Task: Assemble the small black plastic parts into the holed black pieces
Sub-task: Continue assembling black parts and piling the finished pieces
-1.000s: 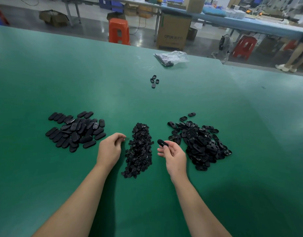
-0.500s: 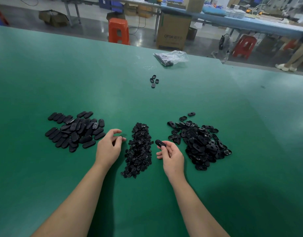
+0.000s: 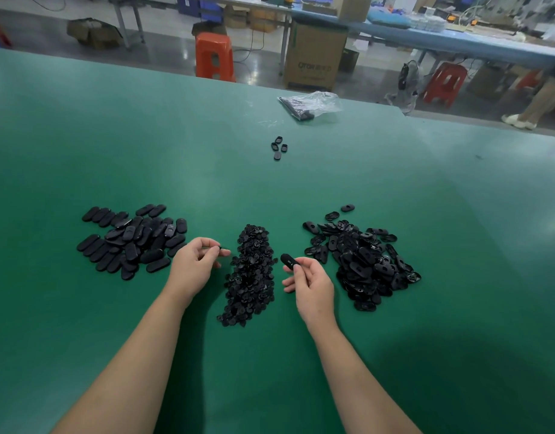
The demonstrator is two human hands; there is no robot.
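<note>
Pinching small part (image 3: pixel 220 247), left hand (image 3: pixel 193 267); right hand (image 3: pixel 310 285) fingers clamped on holed piece (image 3: pixel 288 260), long axis pointing up-left toward it, gap between.

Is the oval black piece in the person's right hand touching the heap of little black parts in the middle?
Apart. The head view shows the oval piece pinched in the right hand, with a strip of bare green table between it and the middle heap.
</note>
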